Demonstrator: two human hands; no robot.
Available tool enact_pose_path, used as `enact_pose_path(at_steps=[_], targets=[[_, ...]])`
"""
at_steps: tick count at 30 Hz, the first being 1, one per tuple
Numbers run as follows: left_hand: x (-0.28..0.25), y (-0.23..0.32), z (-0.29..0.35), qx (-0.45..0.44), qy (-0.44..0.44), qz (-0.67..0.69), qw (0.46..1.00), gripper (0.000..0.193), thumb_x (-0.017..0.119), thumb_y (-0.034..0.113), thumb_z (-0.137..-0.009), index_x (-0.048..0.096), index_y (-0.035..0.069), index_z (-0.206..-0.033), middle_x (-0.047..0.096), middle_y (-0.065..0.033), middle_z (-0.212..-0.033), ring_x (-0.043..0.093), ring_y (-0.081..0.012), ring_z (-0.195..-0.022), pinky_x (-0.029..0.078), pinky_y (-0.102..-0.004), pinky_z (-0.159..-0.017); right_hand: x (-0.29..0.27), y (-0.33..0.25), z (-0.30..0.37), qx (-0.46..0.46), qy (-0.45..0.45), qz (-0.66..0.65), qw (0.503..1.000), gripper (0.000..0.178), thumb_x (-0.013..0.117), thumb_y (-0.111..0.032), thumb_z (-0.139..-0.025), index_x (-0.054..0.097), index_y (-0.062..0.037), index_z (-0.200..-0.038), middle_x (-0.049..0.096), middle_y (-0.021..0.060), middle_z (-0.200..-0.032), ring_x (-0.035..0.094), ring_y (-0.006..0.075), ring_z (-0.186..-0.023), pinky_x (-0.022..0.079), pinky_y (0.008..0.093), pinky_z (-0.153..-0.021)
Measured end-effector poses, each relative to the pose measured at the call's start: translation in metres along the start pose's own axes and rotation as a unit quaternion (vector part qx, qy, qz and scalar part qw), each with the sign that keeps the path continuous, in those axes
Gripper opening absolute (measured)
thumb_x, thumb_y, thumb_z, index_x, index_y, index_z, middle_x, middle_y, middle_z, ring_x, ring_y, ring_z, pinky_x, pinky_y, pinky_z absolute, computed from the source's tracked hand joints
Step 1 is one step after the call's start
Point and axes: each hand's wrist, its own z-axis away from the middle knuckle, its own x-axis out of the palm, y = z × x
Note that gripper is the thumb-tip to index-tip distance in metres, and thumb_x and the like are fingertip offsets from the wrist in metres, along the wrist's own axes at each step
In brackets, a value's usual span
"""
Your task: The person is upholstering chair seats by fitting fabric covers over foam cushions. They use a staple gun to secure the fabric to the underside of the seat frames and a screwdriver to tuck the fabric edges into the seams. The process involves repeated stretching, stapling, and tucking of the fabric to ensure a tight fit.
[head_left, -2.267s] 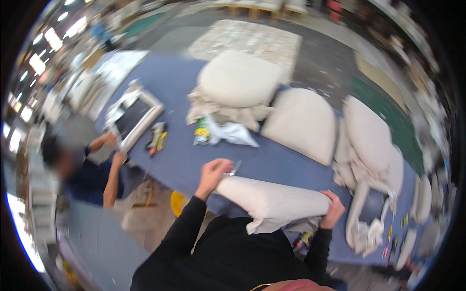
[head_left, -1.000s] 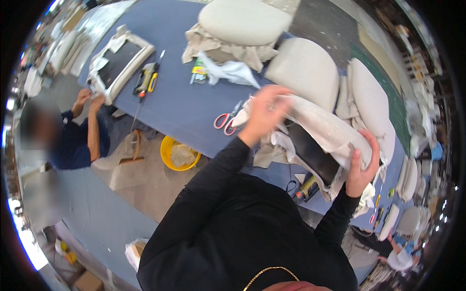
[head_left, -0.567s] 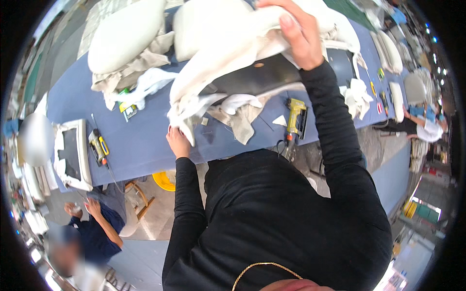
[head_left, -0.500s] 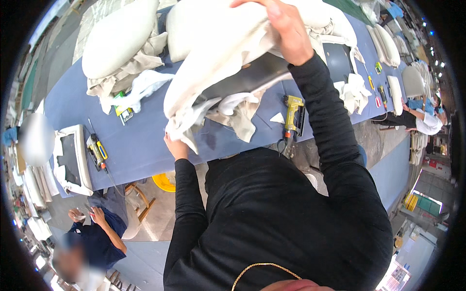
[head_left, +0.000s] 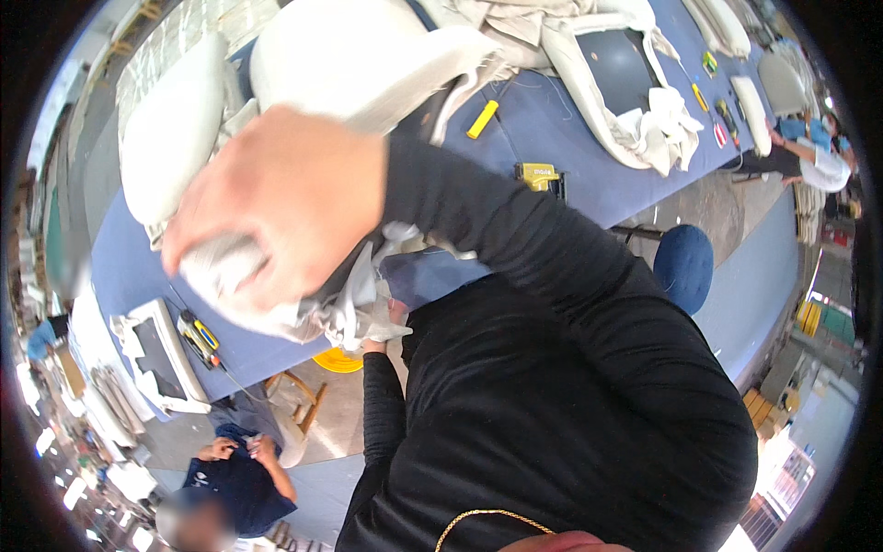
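Right hand (head_left: 290, 202) (blurred) apparently grips fabric (head_left: 223, 267)

A long table (head_left: 589, 198) with a blue covering runs through a large, cluttered workshop, its edges bowed by the lens. Beside its near edge the floor (head_left: 345, 419) is grey, with a bright streak of light close to a wooden seat frame (head_left: 315, 402). A round dark-blue seat (head_left: 683, 269) stands near the table's right part, next to a smooth blue-grey strip of flooring (head_left: 759, 308). Small bright lights (head_left: 44, 440) glow along the lower left rim — windows or lamps, too small to tell. A green patch (head_left: 55, 221) shows at far left; a brightly lit, gridded panel (head_left: 782, 483) fills the lower right.
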Motion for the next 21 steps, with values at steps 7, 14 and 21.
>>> enact_pose_path(at_steps=[7,14,21], targets=[[0.031,0.188,-0.069,0.223,-0.283,0.094,0.928,0.05,0.073,0.027,-0.095,0.062,0.005,-0.139,0.068,-0.0188,-0.129,0.063,-0.0356,-0.12,0.05,-0.0457,-0.105,-0.003,-0.004,0.002,0.065,0.015,0.067,0.996,0.041,0.08,-0.034,-0.071,0.079,-0.0158,-0.107,0.075,0.005,-0.088,0.076,0.0285,-0.084,0.059,0.0436,-0.072],[0.075,0.403,-0.149,0.326,-0.104,0.034,0.939,0.057,0.074,0.022,-0.094,0.057,0.002,-0.144,0.062,-0.0273,-0.138,0.059,-0.0427,-0.132,0.051,-0.0527,-0.108,-0.035,0.05,-0.003,0.094,0.054,0.17,0.979,0.047,0.074,-0.047,-0.083,0.073,-0.009,-0.111,0.073,0.0134,-0.092,0.076,0.0314,-0.084,0.059,0.0474,-0.069],[0.086,0.431,-0.164,0.204,-0.157,-0.064,0.964,0.051,0.068,0.033,-0.096,0.063,0.003,-0.137,0.067,-0.0269,-0.131,0.064,-0.0432,-0.123,0.052,-0.0522,-0.104,-0.073,0.074,0.001,0.096,0.084,0.128,0.984,0.046,0.073,-0.043,-0.082,0.071,-0.0188,-0.122,0.076,0.0086,-0.104,0.075,0.0323,-0.091,0.059,0.0475,-0.077]])
